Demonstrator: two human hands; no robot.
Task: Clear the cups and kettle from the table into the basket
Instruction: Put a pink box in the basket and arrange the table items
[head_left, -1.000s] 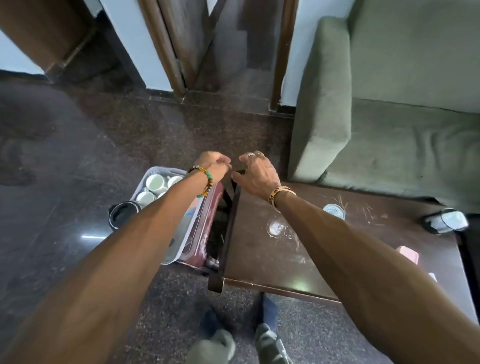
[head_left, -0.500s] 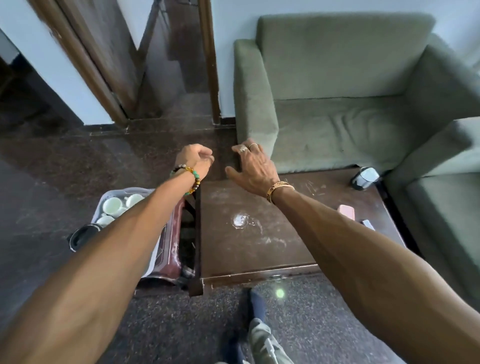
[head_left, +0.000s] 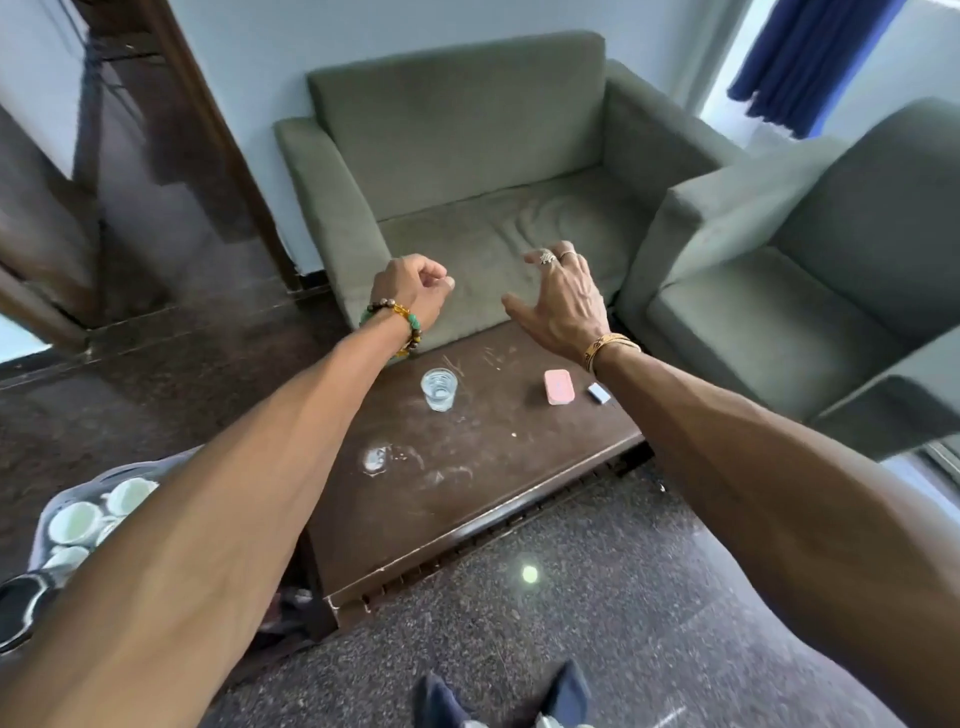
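A clear glass (head_left: 439, 388) stands on the dark brown table (head_left: 467, 499), near its far edge. At the lower left a pale basket (head_left: 47, 512) on the floor holds several white cups (head_left: 75, 521), and a dark round vessel (head_left: 21, 605) sits at its near end. My left hand (head_left: 413, 291) is a closed fist held in the air above the table's far left corner, with nothing in it. Above the far edge my right hand (head_left: 561, 301) hovers with fingers spread and empty, to the right of the glass.
A pink case (head_left: 560, 387) and a small white box (head_left: 600, 392) lie on the table right of the glass. A green sofa (head_left: 467, 182) stands behind the table and a second green armchair (head_left: 810, 291) at the right. A doorway is at the left.
The view has swung right and up, away from the basket. Both hands have lifted off the table's left edge and now hang above its far side; the right hand's fingers have spread.
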